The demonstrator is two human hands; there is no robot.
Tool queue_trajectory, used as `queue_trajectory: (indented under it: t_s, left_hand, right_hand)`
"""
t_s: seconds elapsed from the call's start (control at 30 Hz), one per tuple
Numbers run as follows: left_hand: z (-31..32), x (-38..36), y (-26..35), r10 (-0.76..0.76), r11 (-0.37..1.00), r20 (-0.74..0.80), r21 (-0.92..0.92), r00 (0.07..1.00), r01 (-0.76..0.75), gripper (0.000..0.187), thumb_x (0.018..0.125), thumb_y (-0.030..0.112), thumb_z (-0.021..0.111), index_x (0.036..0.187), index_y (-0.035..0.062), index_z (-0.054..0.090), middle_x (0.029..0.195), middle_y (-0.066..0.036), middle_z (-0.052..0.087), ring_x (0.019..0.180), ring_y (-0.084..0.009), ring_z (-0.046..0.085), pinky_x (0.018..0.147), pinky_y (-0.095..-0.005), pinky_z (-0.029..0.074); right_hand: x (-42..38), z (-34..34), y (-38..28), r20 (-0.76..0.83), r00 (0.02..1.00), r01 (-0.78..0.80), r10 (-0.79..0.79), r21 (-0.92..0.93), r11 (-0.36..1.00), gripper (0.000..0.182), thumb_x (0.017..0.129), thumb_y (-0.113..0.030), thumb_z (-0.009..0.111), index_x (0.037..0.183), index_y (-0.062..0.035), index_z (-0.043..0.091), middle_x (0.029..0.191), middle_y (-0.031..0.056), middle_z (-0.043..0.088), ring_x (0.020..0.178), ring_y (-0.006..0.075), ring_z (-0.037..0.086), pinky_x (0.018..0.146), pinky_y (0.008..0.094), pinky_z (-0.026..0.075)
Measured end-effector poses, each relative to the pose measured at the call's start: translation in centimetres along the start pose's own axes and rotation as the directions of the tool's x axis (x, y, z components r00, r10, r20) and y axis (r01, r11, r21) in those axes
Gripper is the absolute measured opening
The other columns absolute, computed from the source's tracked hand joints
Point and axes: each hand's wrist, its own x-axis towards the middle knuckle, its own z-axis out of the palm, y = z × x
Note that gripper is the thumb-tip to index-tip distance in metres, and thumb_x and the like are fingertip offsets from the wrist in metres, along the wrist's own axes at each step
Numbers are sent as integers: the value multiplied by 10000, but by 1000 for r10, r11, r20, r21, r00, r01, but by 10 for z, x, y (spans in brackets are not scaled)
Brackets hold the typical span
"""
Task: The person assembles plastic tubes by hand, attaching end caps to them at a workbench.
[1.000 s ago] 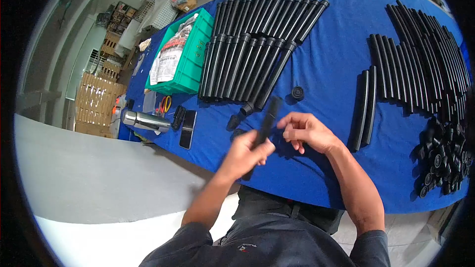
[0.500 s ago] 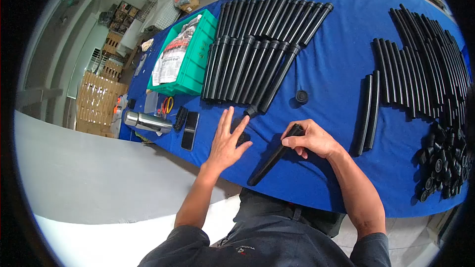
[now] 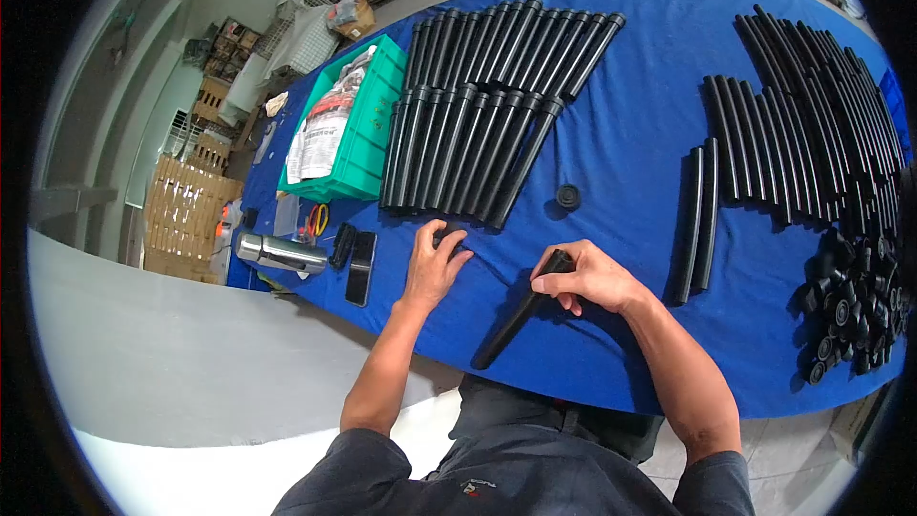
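Note:
My right hand [image 3: 583,277] grips the upper end of a black tube [image 3: 516,330], which slants down toward the table's front edge. My left hand [image 3: 435,268] has its fingers curled round a small black cap [image 3: 449,240] on the blue cloth, just below the rows of capped tubes [image 3: 468,148]. Another black cap [image 3: 568,197] lies by itself on the cloth, above the right hand. Two plain tubes [image 3: 700,220] lie side by side to the right of that hand.
At the right lie many plain tubes [image 3: 764,139] and a heap of black caps [image 3: 845,311]. At the left are a green crate [image 3: 368,139] with newspaper, orange-handled scissors [image 3: 317,220], a steel flask [image 3: 282,253] and a phone [image 3: 359,269].
My left hand's spread fingers have closed round the small cap. The right hand still holds its tube in nearly the same place. The whole view has shifted slightly.

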Motion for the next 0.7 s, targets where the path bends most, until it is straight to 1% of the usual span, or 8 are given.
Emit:
queue_trajectory:
  t_s: [0.03, 0.23, 0.33, 0.37, 0.43, 0.53, 0.63, 0.7]
  left_hand:
    - [-2, 0, 1, 24, 1000, 0, 1, 1000, -24, 526, 801, 176, 844, 1275, 113, 624, 1254, -211, 523, 1145, -399, 565, 947, -459, 500]
    - [3, 2, 3, -110, 990, -100, -104, 989, 100, 398, 834, 73, 753, 1204, 49, 610, 1218, -231, 533, 1097, -409, 577, 936, -472, 504]
    - [0, 3, 10, -172, 984, -27, -55, 985, 170, 338, 832, 32, 715, 1151, 23, 604, 1172, -228, 553, 1069, -407, 591, 920, -473, 504]
    - [0, 2, 10, -168, 984, -54, -74, 984, 164, 344, 831, 43, 727, 1151, 19, 603, 1173, -230, 560, 1066, -405, 595, 921, -470, 503]
    - [1, 0, 8, -159, 983, -107, -110, 982, 147, 359, 829, 67, 750, 1150, 9, 600, 1174, -232, 573, 1060, -403, 602, 923, -464, 501]
    - [10, -4, 5, -103, 988, -133, -130, 986, 86, 395, 819, 96, 783, 1158, 2, 602, 1191, -241, 591, 1040, -400, 611, 917, -459, 503]
    - [10, -7, -1, -135, 984, -26, -118, 991, 131, 526, 790, 172, 838, 1214, 14, 569, 1305, -251, 558, 1141, -408, 582, 982, -471, 482]
    - [4, -6, 9, -128, 983, -90, -144, 988, 114, 656, 773, 225, 861, 1295, 14, 522, 1370, -248, 522, 1226, -412, 538, 1043, -482, 448]
  right_hand:
    - [0, 0, 0, -1, 1000, 0, 0, 3, 1000, 267, 868, -268, 787, 901, -17, 701, 652, 15, 588, 507, 100, 570, 432, 253, 458]
    - [1, 0, 0, 12, 1000, 8, -8, 5, 1000, 274, 869, -271, 789, 898, -14, 699, 648, 16, 588, 504, 100, 568, 431, 250, 458]
    - [1, 0, 0, 8, 1000, 7, -8, 10, 1000, 271, 869, -269, 789, 897, -15, 698, 643, 15, 587, 503, 99, 570, 431, 249, 460]
    - [0, 1, -1, 8, 1000, 4, -4, 7, 1000, 270, 869, -267, 790, 898, -15, 698, 642, 15, 587, 502, 99, 571, 430, 248, 460]
    - [1, 0, -2, 7, 1000, 5, -5, 4, 1000, 267, 869, -264, 790, 898, -15, 698, 640, 15, 589, 500, 99, 571, 427, 247, 458]
    - [1, 1, 1, 8, 1000, 10, -10, 9, 1000, 267, 869, -263, 789, 901, -14, 698, 637, 17, 593, 497, 99, 571, 422, 246, 456]
    - [2, 0, 3, 10, 1000, 12, -12, 10, 1000, 271, 871, -266, 790, 905, -13, 698, 634, 19, 594, 495, 99, 570, 426, 247, 459]
    - [4, -1, 5, 14, 1000, 2, -2, 13, 1000, 273, 871, -266, 791, 909, -12, 699, 633, 21, 594, 495, 99, 568, 433, 250, 462]
